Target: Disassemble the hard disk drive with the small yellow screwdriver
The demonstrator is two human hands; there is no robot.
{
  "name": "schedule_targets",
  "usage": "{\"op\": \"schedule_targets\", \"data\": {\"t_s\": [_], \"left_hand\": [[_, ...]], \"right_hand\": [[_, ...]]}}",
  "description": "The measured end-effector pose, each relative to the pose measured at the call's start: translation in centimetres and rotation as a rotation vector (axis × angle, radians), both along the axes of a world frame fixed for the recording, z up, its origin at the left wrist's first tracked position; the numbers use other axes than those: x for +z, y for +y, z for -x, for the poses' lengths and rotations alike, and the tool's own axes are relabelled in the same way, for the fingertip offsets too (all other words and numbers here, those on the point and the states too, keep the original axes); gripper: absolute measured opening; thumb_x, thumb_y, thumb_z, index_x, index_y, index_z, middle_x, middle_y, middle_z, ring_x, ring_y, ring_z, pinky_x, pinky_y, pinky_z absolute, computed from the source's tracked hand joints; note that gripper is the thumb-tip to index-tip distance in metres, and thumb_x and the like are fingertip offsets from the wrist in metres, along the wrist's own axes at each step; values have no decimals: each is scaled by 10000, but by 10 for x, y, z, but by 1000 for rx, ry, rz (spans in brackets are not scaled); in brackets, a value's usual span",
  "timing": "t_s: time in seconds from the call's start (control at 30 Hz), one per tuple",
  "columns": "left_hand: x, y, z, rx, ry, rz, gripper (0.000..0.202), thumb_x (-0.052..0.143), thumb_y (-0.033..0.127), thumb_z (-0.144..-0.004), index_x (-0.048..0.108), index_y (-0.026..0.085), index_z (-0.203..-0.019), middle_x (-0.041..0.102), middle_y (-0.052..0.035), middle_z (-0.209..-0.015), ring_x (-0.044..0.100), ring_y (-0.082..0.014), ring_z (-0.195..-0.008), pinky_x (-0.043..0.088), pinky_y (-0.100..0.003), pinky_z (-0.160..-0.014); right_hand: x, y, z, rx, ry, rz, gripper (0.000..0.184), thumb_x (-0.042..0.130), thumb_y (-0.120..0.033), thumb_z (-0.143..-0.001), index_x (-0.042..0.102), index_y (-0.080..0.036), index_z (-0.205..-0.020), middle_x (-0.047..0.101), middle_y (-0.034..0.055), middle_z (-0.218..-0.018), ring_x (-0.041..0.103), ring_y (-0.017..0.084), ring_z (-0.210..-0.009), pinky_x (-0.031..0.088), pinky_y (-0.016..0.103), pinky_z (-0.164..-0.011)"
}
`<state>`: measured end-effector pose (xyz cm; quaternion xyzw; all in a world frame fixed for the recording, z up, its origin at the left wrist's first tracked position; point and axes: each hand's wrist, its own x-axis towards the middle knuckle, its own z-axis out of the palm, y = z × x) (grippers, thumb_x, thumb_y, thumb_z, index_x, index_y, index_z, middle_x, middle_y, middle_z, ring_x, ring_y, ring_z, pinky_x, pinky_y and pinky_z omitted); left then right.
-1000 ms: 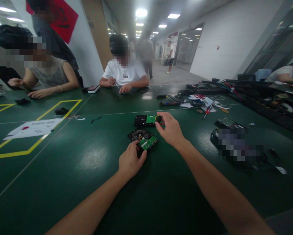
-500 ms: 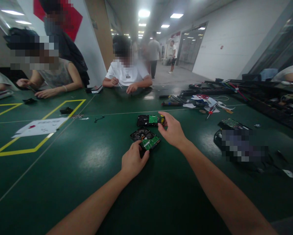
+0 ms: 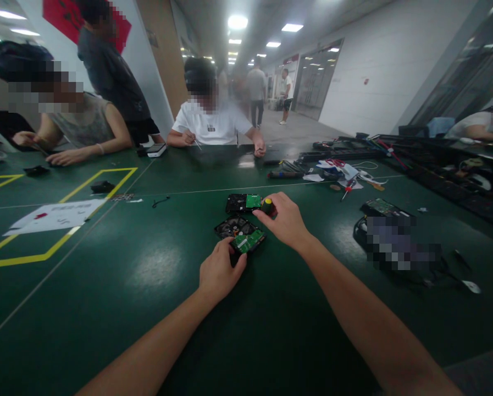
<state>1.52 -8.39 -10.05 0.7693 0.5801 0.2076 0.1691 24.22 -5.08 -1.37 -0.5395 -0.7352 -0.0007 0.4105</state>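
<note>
Two hard drives with green circuit boards lie one behind the other on the green table. My left hand (image 3: 220, 270) grips the near edge of the closer hard drive (image 3: 248, 240), thumb and fingers on either side of its corner. My right hand (image 3: 285, 220) is closed around a screwdriver (image 3: 267, 205), whose black-and-yellow handle end points toward me; its blade is hidden. The far hard drive (image 3: 237, 203) rests flat just left of the right fingertips. Whether they touch it I cannot tell.
To the right lies a dark device with cables (image 3: 388, 236), partly blurred out. Behind it are a red-handled screwdriver (image 3: 347, 191) and a pile of cables (image 3: 332, 168). A white paper (image 3: 56, 216) lies left, over yellow tape. Co-workers sit across the table.
The screwdriver in my right hand has tilted so its handle end faces me more. My left hand stays on the closer drive. The view has shifted slightly; the co-worker opposite has moved a hand.
</note>
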Motion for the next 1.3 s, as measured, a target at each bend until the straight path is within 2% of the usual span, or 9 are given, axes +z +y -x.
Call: {"op": "schedule_targets", "data": {"t_s": [0.13,0.27,0.4,0.53,0.67,0.8,0.97,1.13,1.3], "left_hand": [[-2,0,1,-12,-1,-11,562,598,487,-970,477,201,-1439,696,-84,-1184,709,-244,-1000,510,-335,-771],[-1,0,1,-16,-4,-21,555,591,485,-975,476,195,-1434,695,-91,-1194,710,-244,-998,514,-335,-769],[-1,0,1,-16,8,-13,518,587,494,-976,510,207,-1400,681,-113,-1264,713,-250,-1013,524,-342,-785],[-1,0,0,-14,-2,-19,543,588,514,-974,506,201,-1409,685,-109,-1254,707,-257,-1041,523,-348,-804],[1,-1,0,-9,-8,-16,599,601,530,-964,483,195,-1445,701,-93,-1190,706,-248,-1026,518,-337,-795],[1,-1,0,-5,-9,-8,622,605,539,-957,479,189,-1456,704,-92,-1174,707,-252,-1027,514,-334,-766],[-1,-1,1,-13,-22,-28,616,601,544,-962,492,180,-1446,699,-105,-1213,705,-258,-1039,526,-343,-799],[-2,1,2,-13,-8,-18,565,612,542,-959,530,199,-1400,683,-120,-1285,705,-267,-1066,535,-363,-862],[0,0,0,-6,6,-9,534,598,546,-967,542,208,-1376,682,-124,-1282,702,-278,-1089,531,-356,-855]], "right_hand": [[1,0,-1,5,10,21,265,706,-467,-925,625,-217,-957,649,63,-938,623,231,-833,509,357,-734],[1,-1,-1,-14,32,46,308,705,-425,-933,626,-224,-1152,711,55,-962,655,232,-801,507,359,-732],[0,-3,0,-25,-22,2,434,687,-458,-945,573,-244,-1306,725,101,-1143,693,289,-970,527,410,-830],[0,-4,3,30,-47,-14,311,608,-428,-994,588,-233,-1236,700,122,-1212,675,288,-1066,524,419,-906],[0,-4,4,59,32,21,219,597,-355,-985,593,-231,-1166,729,83,-1081,690,239,-909,529,374,-821],[4,-6,6,-3,110,63,201,596,-411,-989,625,-243,-1097,728,28,-879,668,205,-718,497,338,-686],[22,-14,5,-55,146,-12,218,610,-426,-993,641,-237,-1097,748,41,-896,686,206,-711,509,350,-678],[41,-28,-30,-143,102,-69,129,623,-366,-982,632,-271,-1069,773,88,-937,723,273,-799,538,443,-747],[32,-77,-112,-306,-121,-49,130,616,-249,-911,665,-293,-1023,739,181,-967,708,337,-836,496,535,-726]]}}
